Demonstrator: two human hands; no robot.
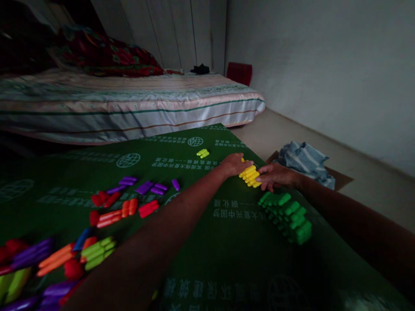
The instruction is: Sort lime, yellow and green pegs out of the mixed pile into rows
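Row of yellow pieces [249, 175] sits between both hands, near the right edge of the green printed desk [194, 255]. Left hand [236, 165] reaches across from the lower left, fingers curled over the far end of the row, gap nearly closed, with hold of yellow there; a bit of yellow shows between the fingers. Right hand [274, 175] comes in from the right, half-curled, fingertips against the near right end of the row; can't tell if it's pinching a piece or just touching. Yellow pieces lie side by side, slanted, packed tight. Stack of green pieces [288, 216] stands just on the near side of the right hand, close to the desk edge, apart from the yellow. Small lime cluster [203, 153] lies alone beyond the left forearm, toward the far edge. Left half of desk: purple pieces [144, 187], red pieces [149, 208], orange pieces [129, 207], a blue piece [83, 239] and lime-green pieces [98, 252], scattered in small groups; nearest ones blurred, partly behind the left forearm. Past the desk: bed [162, 101] with striped cover, red floral quilt [110, 54] on top. Blue-grey cloth [301, 157] lies on a brown sheet [344, 179] on the floor, right side. Dim lighting.
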